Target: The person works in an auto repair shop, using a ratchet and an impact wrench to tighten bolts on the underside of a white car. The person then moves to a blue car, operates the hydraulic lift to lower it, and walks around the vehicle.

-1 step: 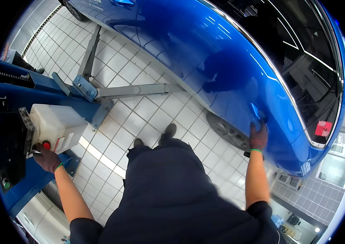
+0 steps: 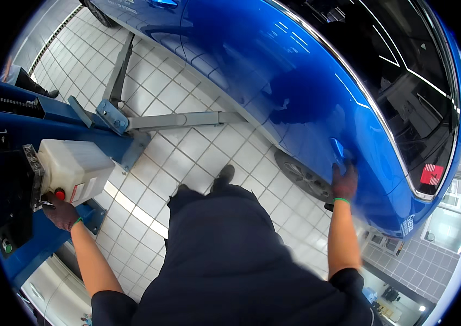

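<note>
My left hand (image 2: 62,212), in a dark knitted glove with a green cuff, is at the lift's power unit on the left. Its fingers are curled round a small lever, mostly hidden by the glove. Just above sits a red cap (image 2: 60,194) on the whitish plastic fluid tank (image 2: 78,157). My right hand (image 2: 344,183), gloved alike, rests against the side of a blue car (image 2: 306,103) with its fingers stretched out. The fingertips are just below the blue door handle (image 2: 337,146); I see nothing held there.
A blue lift post (image 2: 35,117) stands at left, with grey swing arms (image 2: 181,120) reaching toward the car's underside. A green button (image 2: 7,246) is on the black control box. The rear wheel (image 2: 302,175) is beside my right hand. Another person's leg (image 2: 35,86) shows at far left.
Hardly anything differs. The view has shifted very slightly; both hands stay in their places.
</note>
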Motion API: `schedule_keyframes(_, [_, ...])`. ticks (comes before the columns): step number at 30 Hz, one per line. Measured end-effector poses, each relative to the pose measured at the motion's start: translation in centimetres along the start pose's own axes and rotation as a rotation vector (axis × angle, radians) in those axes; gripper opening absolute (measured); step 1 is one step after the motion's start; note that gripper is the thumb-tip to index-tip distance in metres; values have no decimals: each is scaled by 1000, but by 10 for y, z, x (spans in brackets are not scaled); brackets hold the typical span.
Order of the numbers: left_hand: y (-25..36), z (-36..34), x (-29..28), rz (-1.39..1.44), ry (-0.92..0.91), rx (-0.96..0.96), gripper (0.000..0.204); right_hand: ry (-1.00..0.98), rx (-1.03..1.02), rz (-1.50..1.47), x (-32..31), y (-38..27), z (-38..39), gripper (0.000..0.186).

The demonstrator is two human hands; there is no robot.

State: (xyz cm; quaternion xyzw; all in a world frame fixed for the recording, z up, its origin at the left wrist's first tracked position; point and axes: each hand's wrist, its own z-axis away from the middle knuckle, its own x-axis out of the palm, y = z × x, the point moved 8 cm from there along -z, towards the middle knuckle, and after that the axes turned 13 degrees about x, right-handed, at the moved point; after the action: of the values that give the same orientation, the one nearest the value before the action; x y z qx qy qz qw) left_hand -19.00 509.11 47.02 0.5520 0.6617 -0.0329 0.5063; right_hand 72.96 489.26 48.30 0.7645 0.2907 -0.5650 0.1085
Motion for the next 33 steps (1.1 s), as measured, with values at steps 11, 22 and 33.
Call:
schedule_keyframes(11, [-10,4,1,31,28,-83,68,-469,7,279,68,-22,-56,74])
schedule_keyframes(22, [-21,-3,2,-163,29,-44,70,-928,201,177,133,21,-67,65])
schedule_keyframes(33, [-18,-4,0,-243,5,-143,77,-910,230,186,134,11,-63,66])
